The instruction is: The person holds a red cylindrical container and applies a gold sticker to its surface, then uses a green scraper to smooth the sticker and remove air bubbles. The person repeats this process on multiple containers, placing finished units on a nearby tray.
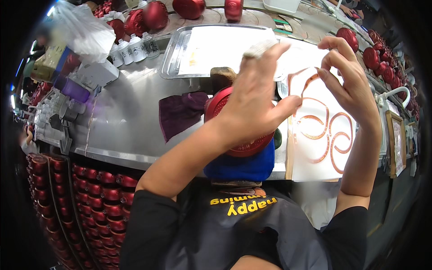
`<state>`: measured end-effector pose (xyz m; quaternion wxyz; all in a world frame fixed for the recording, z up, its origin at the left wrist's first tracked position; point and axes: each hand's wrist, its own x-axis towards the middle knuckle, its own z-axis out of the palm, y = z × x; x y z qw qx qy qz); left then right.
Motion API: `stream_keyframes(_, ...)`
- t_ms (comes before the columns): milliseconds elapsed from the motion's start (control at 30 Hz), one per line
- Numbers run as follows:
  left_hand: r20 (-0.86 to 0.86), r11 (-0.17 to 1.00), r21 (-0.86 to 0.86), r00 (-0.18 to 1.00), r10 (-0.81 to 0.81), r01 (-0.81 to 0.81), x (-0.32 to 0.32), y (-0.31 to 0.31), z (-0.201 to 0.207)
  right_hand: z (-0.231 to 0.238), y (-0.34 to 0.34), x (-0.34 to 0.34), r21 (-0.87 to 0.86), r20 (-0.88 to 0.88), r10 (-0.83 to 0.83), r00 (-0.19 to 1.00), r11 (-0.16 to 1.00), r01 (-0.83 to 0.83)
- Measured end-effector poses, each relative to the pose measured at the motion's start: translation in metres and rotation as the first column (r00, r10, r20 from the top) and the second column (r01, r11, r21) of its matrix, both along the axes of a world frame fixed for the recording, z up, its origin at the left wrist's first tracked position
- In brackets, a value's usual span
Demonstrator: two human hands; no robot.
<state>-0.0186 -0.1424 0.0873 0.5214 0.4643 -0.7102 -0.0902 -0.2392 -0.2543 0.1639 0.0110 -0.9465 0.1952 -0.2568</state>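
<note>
My right hand (348,78) has thumb and forefinger pinched on the end of a thin copper-coloured curved strip (309,81), raised above a white sheet (330,168). Several similar curved strips (319,157) lie on that sheet. My left hand (252,96), slightly blurred, is spread with the thumb apart, close to the strip's other end; a whitish cover (260,48) sits on one of its fingers. Beneath the left hand and partly hidden by it is a round red metallic piece (249,149). A blue cloth (243,166) lies under the piece, on the near side.
A purple cloth (180,114) lies left of the red piece on the metal table (121,117). Beyond stands a metal tray (168,63) with white paper. Several small bottles (137,48) stand at the far left. Red rounded parts (155,15) line the back; more are stacked below left.
</note>
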Motion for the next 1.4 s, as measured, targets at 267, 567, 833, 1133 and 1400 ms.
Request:
stream_keyframes(267,-0.590,0.744,0.312,0.734,-0.335,0.590,0.013,0.029,0.020,0.006,0.070,-0.007,0.298,0.186,0.006,0.982,0.952,-0.063)
stream_keyframes(567,-0.297,0.881,0.473,0.946,0.127,0.030,0.049,0.070,0.014,-0.069,0.084,0.038,0.576,0.220,-0.076,0.973,0.815,-0.066)
stream_keyframes(833,0.097,0.921,0.156,0.933,0.345,-0.357,0.056,0.045,-0.015,-0.088,0.070,0.068,0.352,0.189,-0.186,0.964,0.929,0.111)
stream_keyframes(1133,0.068,0.909,0.187,0.928,0.367,-0.373,0.060,0.030,-0.029,-0.091,0.059,0.080,0.241,0.182,-0.209,0.961,0.957,0.162)
stream_keyframes(1400,0.044,0.920,0.185,0.938,0.343,-0.345,0.064,0.027,-0.031,-0.096,0.065,0.069,0.200,0.181,-0.039,0.983,0.980,0.002)
